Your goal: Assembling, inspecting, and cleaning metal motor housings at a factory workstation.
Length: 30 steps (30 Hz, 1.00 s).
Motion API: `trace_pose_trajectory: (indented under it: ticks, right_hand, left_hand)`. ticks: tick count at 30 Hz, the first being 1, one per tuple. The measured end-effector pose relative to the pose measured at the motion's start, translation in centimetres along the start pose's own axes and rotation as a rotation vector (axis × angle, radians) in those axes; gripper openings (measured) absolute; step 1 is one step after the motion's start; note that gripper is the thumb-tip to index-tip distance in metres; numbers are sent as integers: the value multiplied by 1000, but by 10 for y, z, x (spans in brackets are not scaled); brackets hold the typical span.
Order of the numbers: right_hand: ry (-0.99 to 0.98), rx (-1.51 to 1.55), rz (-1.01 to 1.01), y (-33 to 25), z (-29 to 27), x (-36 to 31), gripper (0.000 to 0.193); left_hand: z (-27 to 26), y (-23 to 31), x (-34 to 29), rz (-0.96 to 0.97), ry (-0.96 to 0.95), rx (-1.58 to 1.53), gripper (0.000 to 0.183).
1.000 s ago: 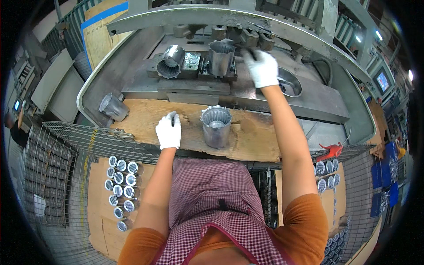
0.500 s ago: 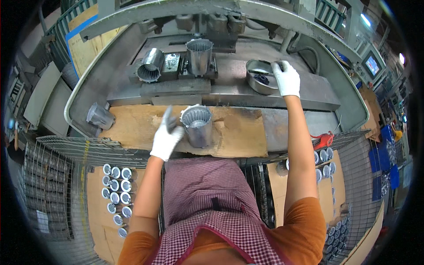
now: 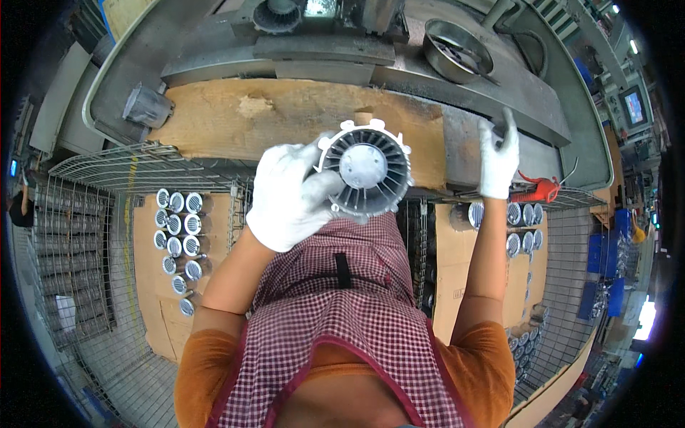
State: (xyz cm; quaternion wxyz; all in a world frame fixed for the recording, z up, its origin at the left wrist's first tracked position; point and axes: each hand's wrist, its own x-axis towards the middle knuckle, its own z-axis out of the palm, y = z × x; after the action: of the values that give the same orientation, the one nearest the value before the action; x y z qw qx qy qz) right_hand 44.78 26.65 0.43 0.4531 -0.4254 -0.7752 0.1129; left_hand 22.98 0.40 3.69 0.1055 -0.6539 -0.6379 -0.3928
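Note:
A grey cast-metal motor housing [image 3: 365, 167], round with fins inside its open end, is lifted in front of my apron. My left hand [image 3: 287, 196], in a white glove, grips its left rim, the open end turned up toward me. At the right, my gloved right hand [image 3: 498, 160] is empty, its fingers apart, over the front of the metal ledge. A red-handled tool [image 3: 536, 190] lies close to that hand. Farther back, a round metal bowl [image 3: 437, 60] contains dark parts too jumbled to name.
A second housing [image 3: 146, 107] lies at the left end of the brown board [image 3: 214, 107]. Another housing [image 3: 277, 16] sits on the machine's fixture. Wire cages on both sides contain cardboard [image 3: 153, 314] and several housings [image 3: 193, 203]. A raised rim [image 3: 107, 85] borders the machine bed.
My left hand has taken hold of the housing from the board and raised it toward me. My right hand has left the bowl and come nearer. The view has tilted down.

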Motion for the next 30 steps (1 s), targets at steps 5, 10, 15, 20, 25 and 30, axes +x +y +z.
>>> trace_pose_trajectory:
  ticks: [5,10,15,20,25,30]
  right_hand:
    - [-238,149,118,8,-8,-72,56]
    - [-399,475,381,1,-5,-119,51]
    - [-676,969,769,-1,-1,-143,44]
    - [-842,1707,895,-18,12,-163,55]
    - [-895,2191,729,-75,-21,-139,37]
    - [-595,1927,923,-43,-21,-166,67]
  left_hand:
    - [-1,15,-8,170,29,-6,43]
    - [-1,28,-14,159,6,-54,40]
    - [-1,36,-15,150,-33,-82,38]
    - [1,40,-13,189,-32,-161,43]
    - [12,46,-14,144,-79,-237,44]
    - [28,60,4,4,-311,-465,71]
